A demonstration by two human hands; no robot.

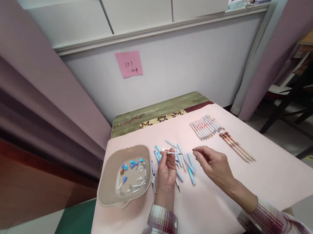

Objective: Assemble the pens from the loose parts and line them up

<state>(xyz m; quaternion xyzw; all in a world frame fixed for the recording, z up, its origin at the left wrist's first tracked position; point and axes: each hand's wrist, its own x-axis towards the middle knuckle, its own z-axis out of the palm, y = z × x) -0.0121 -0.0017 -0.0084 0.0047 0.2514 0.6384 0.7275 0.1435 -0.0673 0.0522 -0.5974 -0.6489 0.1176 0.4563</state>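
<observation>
My left hand [167, 172] is closed, palm up, round a slim white pen refill [175, 153] whose dark tip points right. My right hand [216, 165] is a short way to the right, apart from it, with thumb and forefinger pinched together. Whatever that pinch holds, if anything, is too small to make out. Under and around my left hand lie several loose pen barrels in light blue, such as a bright blue-ended one [191, 176], and some refills. The fingers of my left hand partly hide the refill's rear end.
At the left stands a beige basin [105, 194] with small blue, white and brown pen parts and springs. A row of pale pens [206, 127] lies at the right, with several brown-topped beige pens [238, 147] below it. Pink paper [220, 217] covers the table.
</observation>
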